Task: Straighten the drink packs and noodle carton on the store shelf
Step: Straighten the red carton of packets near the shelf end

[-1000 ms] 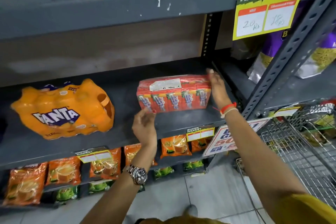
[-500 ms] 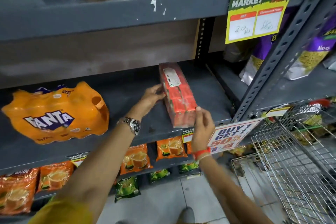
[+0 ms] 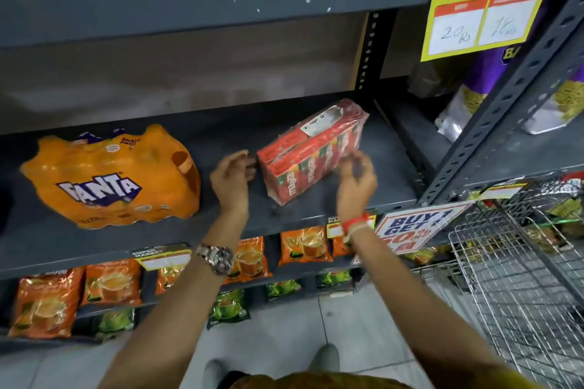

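A red shrink-wrapped pack of Maaza drink cartons (image 3: 311, 153) lies on the grey middle shelf (image 3: 221, 126), angled from front left to back right. My left hand (image 3: 232, 178) is at the pack's near left end, fingers apart, fingertips touching or almost touching it. My right hand (image 3: 357, 181) is blurred at the pack's front right side, fingers curled close to the wrap. An orange Fanta multipack (image 3: 110, 180) sits tilted on the same shelf to the left, untouched.
A steel upright (image 3: 505, 98) bounds the shelf on the right, with purple snack bags (image 3: 493, 82) beyond it. A wire trolley (image 3: 521, 278) stands at lower right. Orange and green pouches (image 3: 303, 246) fill the lower shelves. A yellow price sign (image 3: 486, 9) hangs above.
The red pack has swung from pointing straight back to a diagonal, its far end now toward the right. My left hand slid to its near end; my right hand moved to its side.
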